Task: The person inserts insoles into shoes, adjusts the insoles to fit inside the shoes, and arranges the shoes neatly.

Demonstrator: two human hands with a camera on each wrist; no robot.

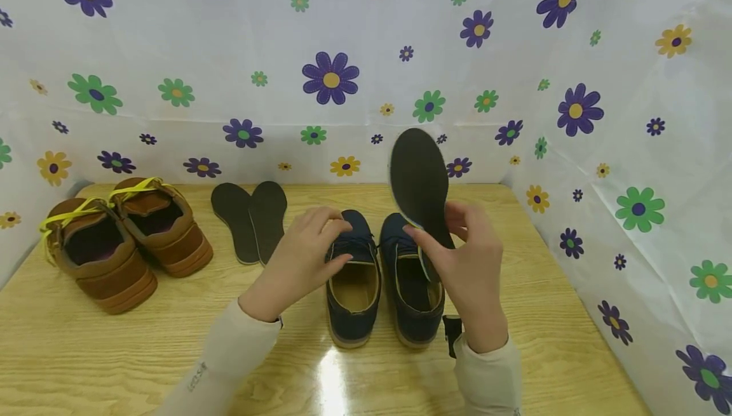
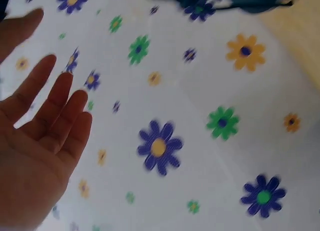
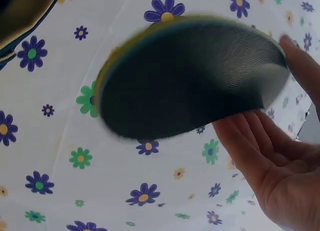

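My right hand [image 1: 471,257] pinches a black insole [image 1: 419,178] between thumb and fingers, over the right navy shoe [image 1: 420,327]. The insole stands tilted with its broad end up; in the right wrist view the same insole [image 3: 175,81] bends and shows a yellowish edge. Near the toe of the left navy shoe [image 1: 349,324], my left hand [image 1: 303,251] hovers with fingers relaxed. Nothing lies in that hand [image 2: 40,136] in the left wrist view. Inside, the left navy shoe is tan, while the right one looks black.
Two more black insoles [image 1: 237,225] lie on the wooden table [image 1: 229,346] left of the navy shoes. At the far left stands a pair of brown shoes [image 1: 126,276] with yellow laces. A white flowered cloth [image 1: 366,28] rises behind the table and along its sides.
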